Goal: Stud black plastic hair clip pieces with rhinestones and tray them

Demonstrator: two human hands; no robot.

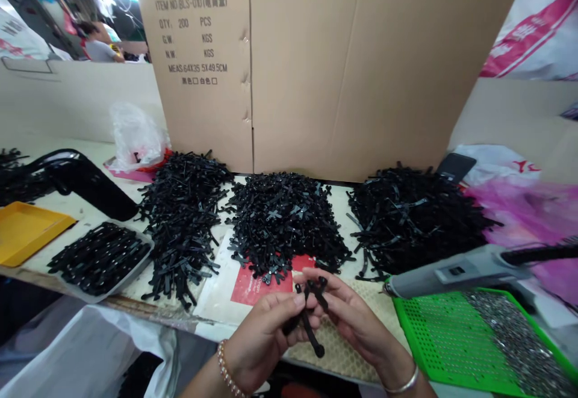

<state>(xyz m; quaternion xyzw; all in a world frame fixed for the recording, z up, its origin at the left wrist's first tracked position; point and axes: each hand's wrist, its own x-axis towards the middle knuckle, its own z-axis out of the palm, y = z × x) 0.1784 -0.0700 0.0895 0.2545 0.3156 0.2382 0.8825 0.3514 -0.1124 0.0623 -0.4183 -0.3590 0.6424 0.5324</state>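
- Left hand and right hand together pinch black plastic strips, fingertips pressed on them, above the table's near edge.
- Behind: 3 heaps of black parts; grey power screwdriver over green tray.

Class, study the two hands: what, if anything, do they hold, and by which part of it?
Both the left hand and the right hand pinch thin black plastic pieces near their upper ends; the lower end hangs free.
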